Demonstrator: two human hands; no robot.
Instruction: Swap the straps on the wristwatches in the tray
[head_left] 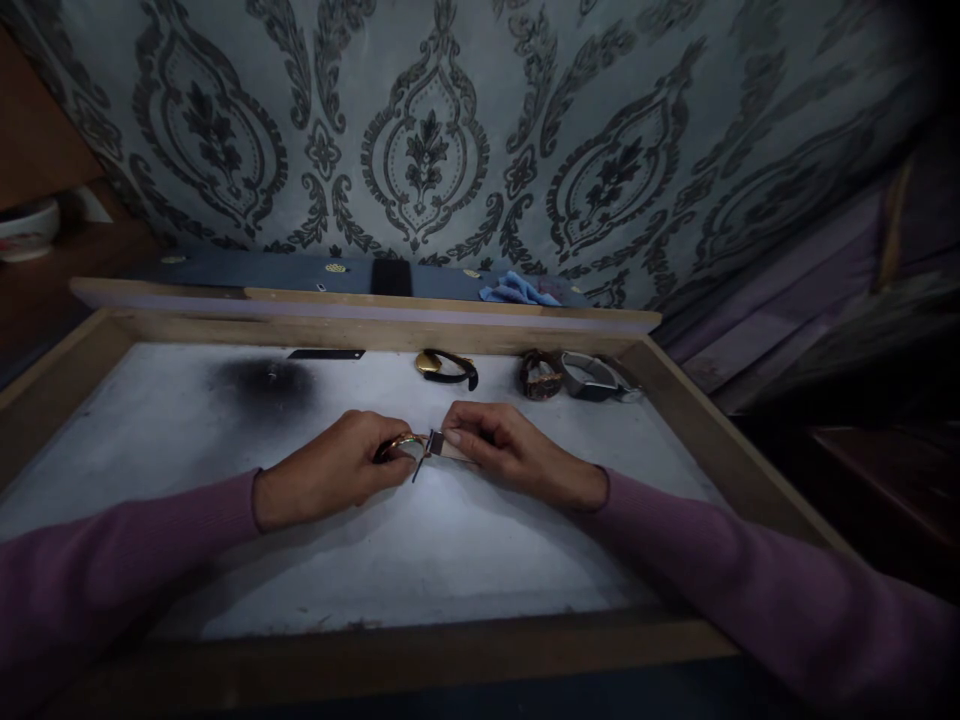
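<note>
Near the middle of the wooden tray, my left hand grips a gold-rimmed wristwatch between thumb and fingers. A short way to its right, my right hand pinches a small flat piece with a shiny silver, square-looking end and a pale strip behind it. That end meets or nearly meets the watch's edge; I cannot tell whether the two are joined. A thin dark strip sticks out below the watch. My fingers cover part of both things.
Along the back of the tray lie a black blade-like strip, a gold watch with a black strap, a dark brown watch and a grey-strapped watch. Behind the rim sits a blue cloth.
</note>
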